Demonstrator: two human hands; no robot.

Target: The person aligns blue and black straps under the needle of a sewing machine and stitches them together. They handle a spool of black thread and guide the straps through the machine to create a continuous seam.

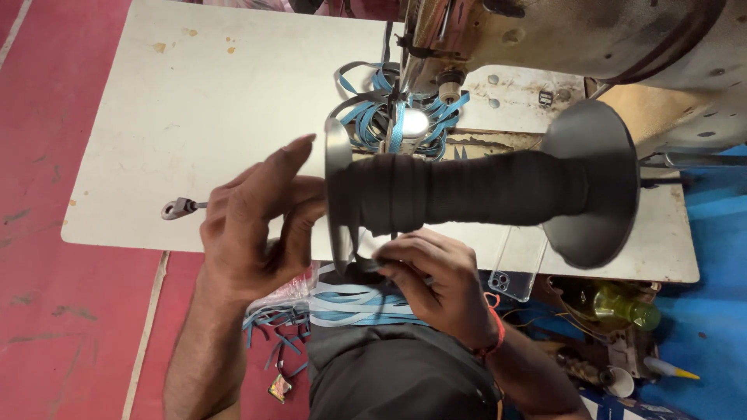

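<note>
We see a big spool [475, 190] of black tape at frame centre, above the worktop [202, 117].
Left hand [257, 222] braces its near flange; right hand [428, 284] pinches the loose tape end. Probably bulky, tape soft; grip the flanges.

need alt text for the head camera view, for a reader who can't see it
A person's left hand steadies a large spool wound with black tape while the right hand pinches the tape's loose end beneath it. Behind sit a white sewing table, a sewing machine and tangled blue straps.
</note>
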